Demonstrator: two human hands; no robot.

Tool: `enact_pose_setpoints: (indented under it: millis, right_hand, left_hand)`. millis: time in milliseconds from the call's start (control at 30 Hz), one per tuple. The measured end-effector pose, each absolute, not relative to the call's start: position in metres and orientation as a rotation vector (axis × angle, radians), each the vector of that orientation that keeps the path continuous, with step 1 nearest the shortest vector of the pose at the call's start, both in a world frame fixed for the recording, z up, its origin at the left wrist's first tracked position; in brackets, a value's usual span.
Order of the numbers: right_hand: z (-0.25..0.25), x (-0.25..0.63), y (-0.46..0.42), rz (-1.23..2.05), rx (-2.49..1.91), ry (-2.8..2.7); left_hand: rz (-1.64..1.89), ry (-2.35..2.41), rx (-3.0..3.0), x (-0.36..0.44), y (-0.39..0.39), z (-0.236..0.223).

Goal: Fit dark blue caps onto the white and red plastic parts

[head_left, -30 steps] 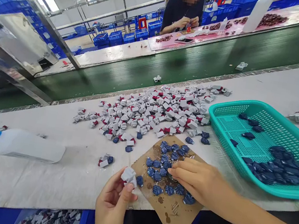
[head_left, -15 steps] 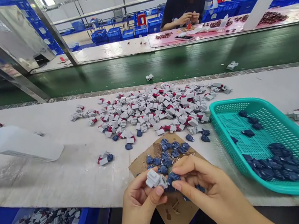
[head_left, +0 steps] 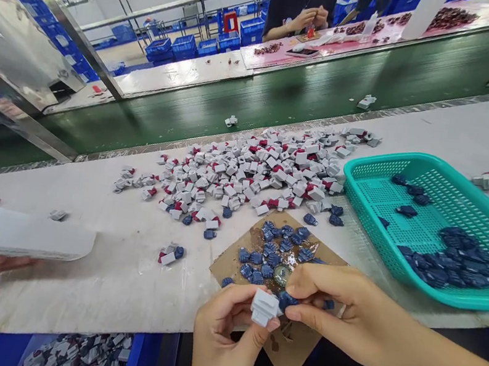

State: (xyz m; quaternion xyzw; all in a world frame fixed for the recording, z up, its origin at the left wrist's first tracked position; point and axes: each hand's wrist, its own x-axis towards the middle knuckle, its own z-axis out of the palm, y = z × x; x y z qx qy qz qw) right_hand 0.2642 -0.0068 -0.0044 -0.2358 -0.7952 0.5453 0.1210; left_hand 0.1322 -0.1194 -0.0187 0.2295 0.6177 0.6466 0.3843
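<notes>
While the left grip (head_left: 222, 345) clenches a white plastic block (head_left: 264, 307) above a brown cardboard sheet (head_left: 229, 271), the right grip (head_left: 348, 306) pinches a blue part (head_left: 286, 300) against its side. More blue parts (head_left: 257, 277) lie on the cardboard, just beside a teal plastic basket (head_left: 351, 185) on the table (head_left: 114, 286).

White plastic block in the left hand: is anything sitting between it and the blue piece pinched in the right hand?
Nothing visible does. The white plastic block in the left hand sits right against the blue piece pinched by the right hand, both above the brown cardboard sheet, with no other object between them.
</notes>
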Motion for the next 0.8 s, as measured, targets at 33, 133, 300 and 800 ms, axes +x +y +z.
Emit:
enact_pose_setpoints:
  millis: [33,133,300,800]
  right_hand:
    - [-0.004,0.265,-0.007,1.547,-0.665,-2.358]
    - [-0.004,0.266,-0.009,1.453,-0.617,-2.384]
    - [-0.009,0.267,-0.008,1.492,-0.587,-2.33]
    - [0.001,0.246,-0.003,1.894,-0.85,-1.8]
  left_hand:
    - [1.637,1.571,0.611,0.132,-0.12,-0.019]
    - [1.654,1.576,0.643,0.133,-0.12,-0.022]
    - [1.701,1.535,0.564,0.142,-0.119,-0.029]
    - [1.47,1.674,1.112,0.125,-0.099,-0.031]
